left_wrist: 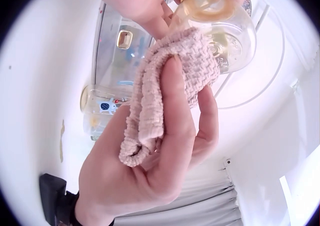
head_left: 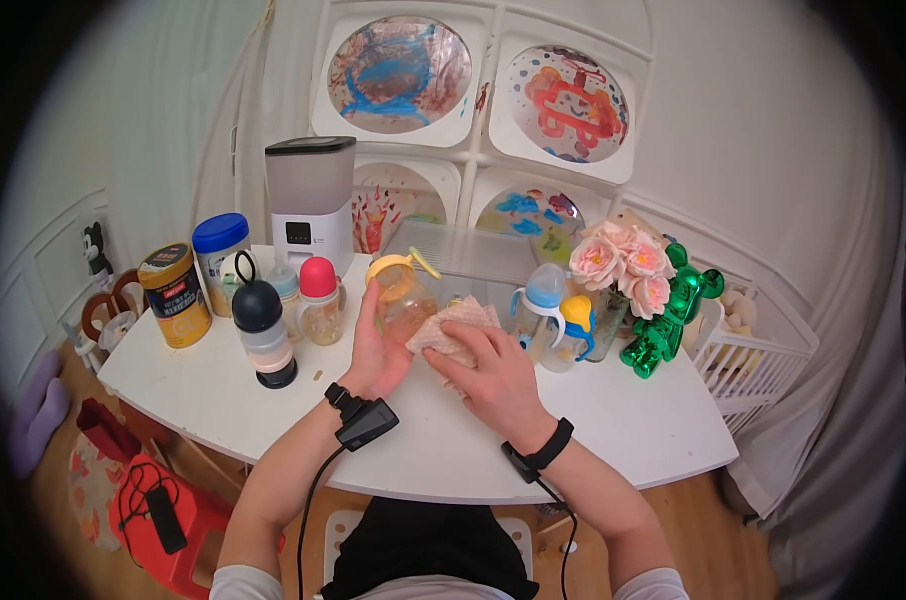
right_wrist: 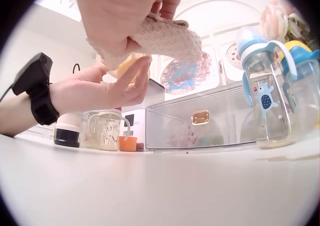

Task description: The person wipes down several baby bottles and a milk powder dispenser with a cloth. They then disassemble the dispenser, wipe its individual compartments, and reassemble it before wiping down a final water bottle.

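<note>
At the near side, above the bench (head_left: 613,430), the right hand (head_left: 493,378) has its fingers clamped on a folded pink cloth (head_left: 429,334), thumb on one side and fingertips on the other. Just beyond and to the left, the left hand (head_left: 378,350) has its fingers curled around the yellow-collared bottle (head_left: 405,303), which is raised off the surface, the cloth against its clear body. The step in hand looks like wiping the outside of this bottle. The next move, I'd judge, calls for a steady left grip, a slight turn of the bottle and light cloth pressure over the unwiped part; a smooth wall could slip if pressed hard. How damp it is I cannot tell. Farther off, a red-capped bottle (head_left: 320,308) stands to the left and a blue-capped bottle (head_left: 540,312) to the right, with a clear drawer box (right_wrist: 175,123) behind.
</note>
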`<state>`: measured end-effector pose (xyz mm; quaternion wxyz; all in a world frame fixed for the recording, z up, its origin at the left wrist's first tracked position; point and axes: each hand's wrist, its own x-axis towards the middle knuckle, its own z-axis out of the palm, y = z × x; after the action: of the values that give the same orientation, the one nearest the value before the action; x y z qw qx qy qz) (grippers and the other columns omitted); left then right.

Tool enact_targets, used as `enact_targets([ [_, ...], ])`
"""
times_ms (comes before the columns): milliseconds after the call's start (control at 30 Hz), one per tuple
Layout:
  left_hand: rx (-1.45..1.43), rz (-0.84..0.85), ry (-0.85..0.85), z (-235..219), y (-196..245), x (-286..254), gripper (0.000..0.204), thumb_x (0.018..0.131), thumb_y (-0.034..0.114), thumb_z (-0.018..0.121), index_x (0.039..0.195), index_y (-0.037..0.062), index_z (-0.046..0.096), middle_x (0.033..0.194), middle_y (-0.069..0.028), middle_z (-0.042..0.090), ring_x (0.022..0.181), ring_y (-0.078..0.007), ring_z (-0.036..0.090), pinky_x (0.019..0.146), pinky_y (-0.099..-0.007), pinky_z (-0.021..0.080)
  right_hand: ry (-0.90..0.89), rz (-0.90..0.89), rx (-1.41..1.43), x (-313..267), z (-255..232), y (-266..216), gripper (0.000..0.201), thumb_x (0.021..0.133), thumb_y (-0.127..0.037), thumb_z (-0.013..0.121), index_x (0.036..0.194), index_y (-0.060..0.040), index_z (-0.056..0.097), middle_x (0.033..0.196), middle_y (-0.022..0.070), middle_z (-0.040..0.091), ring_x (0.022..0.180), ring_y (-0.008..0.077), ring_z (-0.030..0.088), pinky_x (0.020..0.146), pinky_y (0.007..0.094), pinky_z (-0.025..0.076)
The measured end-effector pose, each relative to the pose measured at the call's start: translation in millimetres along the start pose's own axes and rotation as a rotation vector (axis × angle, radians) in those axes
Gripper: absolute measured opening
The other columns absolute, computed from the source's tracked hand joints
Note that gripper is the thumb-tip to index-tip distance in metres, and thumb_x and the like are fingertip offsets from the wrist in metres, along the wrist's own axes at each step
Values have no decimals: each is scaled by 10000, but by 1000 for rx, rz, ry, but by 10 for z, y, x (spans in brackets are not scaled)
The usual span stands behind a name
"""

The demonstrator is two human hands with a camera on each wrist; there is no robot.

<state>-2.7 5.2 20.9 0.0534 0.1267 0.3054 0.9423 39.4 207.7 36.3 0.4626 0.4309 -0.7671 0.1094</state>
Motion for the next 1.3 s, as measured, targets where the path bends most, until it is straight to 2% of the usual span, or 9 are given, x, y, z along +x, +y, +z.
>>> enact_targets([
  [167,74,50,-14,-71,0,58,690,1070,643,457,1522,122,470,1466,-181,583,1364,-309,579,1183,-457,451,-86,113,93,-64,10,2,545,657,9,758,1155,-213,777,1316,46,655,1122,292,628,898,394,543],
  [233,39,123,-50,-49,-2,62,687,1072,625,470,1523,106,463,1462,-181,585,1375,-304,573,1185,-450,454,-254,368,239,-191,177,129,472,722,16,728,1150,-178,771,1281,85,670,1143,314,618,900,418,545],
  [333,71,102,-47,56,-4,-3,676,1072,604,495,1523,101,463,1455,-159,591,1366,-287,579,1185,-442,449,-23,558,267,-214,193,258,443,789,41,675,1180,-148,760,1283,116,677,1176,340,606,957,440,527],
  [433,246,38,-90,-89,-75,55,670,1067,591,520,1524,105,463,1456,-133,592,1353,-268,583,1174,-432,446,174,460,253,-136,163,319,467,797,62,672,1214,-133,744,1319,115,658,1189,366,588,1020,451,506],
  [667,345,-45,-132,-22,-128,-14,666,1056,591,555,1526,128,464,1442,-112,598,1331,-250,578,1148,-449,451,246,422,319,-70,133,225,571,795,121,640,1322,-96,677,1340,142,646,1215,380,578,1059,457,478],
  [767,207,-109,-158,24,-95,-43,550,1072,489,596,1445,94,508,1373,-111,628,1282,-252,626,1080,-459,530,224,494,456,-123,189,239,602,817,133,624,1388,-56,601,1352,143,644,1227,385,573,1070,448,468],
  [867,243,-94,-125,17,-101,-31,528,1073,465,608,1423,79,524,1345,-112,641,1237,-241,656,1056,-445,550,238,607,616,-137,219,228,564,860,127,608,1399,-34,562,1366,149,642,1236,374,573,1078,432,465],
  [1133,419,137,41,84,-140,-49,438,1096,426,584,1364,80,568,1288,-70,674,1203,-185,673,1061,-383,542,179,575,670,-136,219,223,429,896,108,595,1302,-30,589,1365,128,660,1230,335,594,1062,396,487],
  [1300,358,117,32,39,-105,-29,456,1108,428,558,1379,61,560,1302,-72,674,1199,-188,676,1046,-371,547,165,500,636,-147,206,223,381,904,107,653,1257,-31,612,1359,122,661,1206,280,613,1046,361,485],
])
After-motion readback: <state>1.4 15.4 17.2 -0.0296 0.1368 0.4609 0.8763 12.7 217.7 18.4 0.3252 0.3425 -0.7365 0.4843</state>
